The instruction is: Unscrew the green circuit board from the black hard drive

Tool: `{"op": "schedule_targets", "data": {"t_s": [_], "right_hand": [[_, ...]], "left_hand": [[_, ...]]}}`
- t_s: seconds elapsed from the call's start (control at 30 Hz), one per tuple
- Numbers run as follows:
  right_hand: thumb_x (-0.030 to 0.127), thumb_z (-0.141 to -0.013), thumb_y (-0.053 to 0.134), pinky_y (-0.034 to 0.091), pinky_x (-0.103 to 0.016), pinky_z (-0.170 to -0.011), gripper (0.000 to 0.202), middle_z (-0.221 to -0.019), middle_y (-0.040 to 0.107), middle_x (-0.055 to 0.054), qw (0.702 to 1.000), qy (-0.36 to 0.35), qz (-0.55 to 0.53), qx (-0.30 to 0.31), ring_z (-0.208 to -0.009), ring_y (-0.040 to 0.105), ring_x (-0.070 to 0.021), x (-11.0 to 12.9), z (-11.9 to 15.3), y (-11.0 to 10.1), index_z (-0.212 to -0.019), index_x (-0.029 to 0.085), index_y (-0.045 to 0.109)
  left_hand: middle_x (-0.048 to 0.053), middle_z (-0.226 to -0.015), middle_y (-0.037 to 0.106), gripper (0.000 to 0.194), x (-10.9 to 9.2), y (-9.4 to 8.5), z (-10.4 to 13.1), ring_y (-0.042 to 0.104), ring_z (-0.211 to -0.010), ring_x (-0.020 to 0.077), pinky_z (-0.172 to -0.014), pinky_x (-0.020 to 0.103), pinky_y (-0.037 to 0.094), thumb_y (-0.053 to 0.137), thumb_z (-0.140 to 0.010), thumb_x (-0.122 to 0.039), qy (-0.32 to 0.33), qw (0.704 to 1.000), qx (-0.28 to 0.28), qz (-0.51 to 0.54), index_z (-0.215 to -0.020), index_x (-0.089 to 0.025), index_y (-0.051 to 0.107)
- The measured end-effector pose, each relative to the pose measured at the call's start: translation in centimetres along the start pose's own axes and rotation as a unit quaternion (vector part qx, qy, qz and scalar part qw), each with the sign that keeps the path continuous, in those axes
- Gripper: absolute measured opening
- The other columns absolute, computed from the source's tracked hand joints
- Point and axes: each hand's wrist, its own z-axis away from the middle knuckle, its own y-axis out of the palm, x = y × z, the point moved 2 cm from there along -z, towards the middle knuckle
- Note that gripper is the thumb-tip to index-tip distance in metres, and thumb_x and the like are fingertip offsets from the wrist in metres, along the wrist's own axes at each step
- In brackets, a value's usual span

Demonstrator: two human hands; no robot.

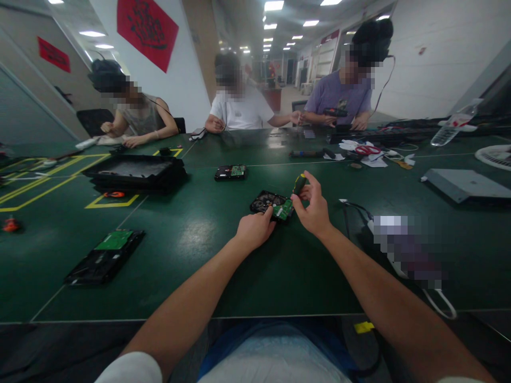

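A black hard drive (261,201) with a green circuit board (283,210) on its right part lies on the green table (199,271). My left hand (257,229) is closed on the drive's near edge, its fingertips beside the board. In my right hand (313,206) is a small screwdriver with a green and yellow handle (299,183), held upright between thumb and fingers above the board's right end. The screwdriver's tip is too small to make out.
Another drive (106,258) lies at the left, a further one (230,172) beyond my hands. Black trays (136,171) stand back left. At the right are a blurred device with a cable, a grey box (467,185) and a bottle (455,125). Several people sit across the table.
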Motion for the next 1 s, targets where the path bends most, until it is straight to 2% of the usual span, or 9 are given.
{"op": "schedule_targets", "data": {"t_s": [0.13, 0.3, 0.53, 0.83, 1.0], "right_hand": [[0.037, -0.096, 0.067, 0.066, -0.046, -0.086, 0.075, -0.116, 0.071, -0.007, 1.0, -0.004, 0.015, -0.002, -0.092, 0.071, -0.0235, 0.09, -0.02, -0.06, -0.162, 0.033, 0.03], [0.039, -0.096, 0.067, 0.067, -0.047, -0.085, 0.073, -0.126, 0.068, -0.009, 0.999, -0.017, 0.037, -0.006, -0.091, 0.071, -0.0237, 0.52, -0.04, -0.18, -0.161, 0.034, 0.033], [0.04, -0.097, 0.066, 0.068, -0.047, -0.085, 0.072, -0.121, 0.068, -0.008, 0.999, -0.011, 0.043, -0.007, -0.09, 0.071, -0.0238, 0.56, -0.07, -0.23, -0.161, 0.032, 0.034], [0.033, -0.098, 0.062, 0.067, -0.049, -0.092, 0.072, -0.13, 0.069, -0.01, 1.0, -0.005, -0.013, 0.007, -0.102, 0.075, -0.0258, 0.43, 0.05, -0.2, -0.162, 0.032, 0.029], [0.032, -0.099, 0.061, 0.067, -0.049, -0.093, 0.072, -0.125, 0.071, -0.01, 1.0, 0.002, -0.023, 0.008, -0.1, 0.076, -0.0255, 0.23, 0.09, -0.19, -0.162, 0.031, 0.027]], "left_hand": [[0.012, -0.119, 0.076, 0.059, -0.11, 0.09, 0.05, 0.075, -0.1, 0.0327, -0.083, 0.042, 0.058, 0.044, -0.106, -0.048, 0.003, 1.0, -0.003, -0.012, -0.16, -0.025, 0.038], [0.011, -0.119, 0.076, 0.057, -0.04, -0.21, 0.13, 0.075, -0.101, 0.0316, -0.083, 0.041, 0.057, 0.042, -0.107, -0.049, -0.004, 1.0, 0.0, -0.019, -0.16, -0.028, 0.04], [0.011, -0.121, 0.075, 0.057, -0.07, -0.59, 0.38, 0.075, -0.098, 0.0301, -0.081, 0.038, 0.057, 0.04, -0.108, -0.047, 0.011, 1.0, 0.0, -0.027, -0.162, -0.03, 0.039], [0.011, -0.12, 0.076, 0.053, -0.13, -0.53, 0.48, 0.075, -0.101, 0.0307, -0.086, 0.04, 0.057, 0.04, -0.107, -0.046, 0.006, 1.0, -0.004, 0.0, -0.157, -0.031, 0.048], [0.009, -0.119, 0.077, 0.05, 0.13, -0.1, 0.39, 0.075, -0.104, 0.029, -0.09, 0.04, 0.057, 0.041, -0.107, -0.046, -0.003, 0.999, -0.023, 0.042, -0.153, -0.033, 0.055]]}}
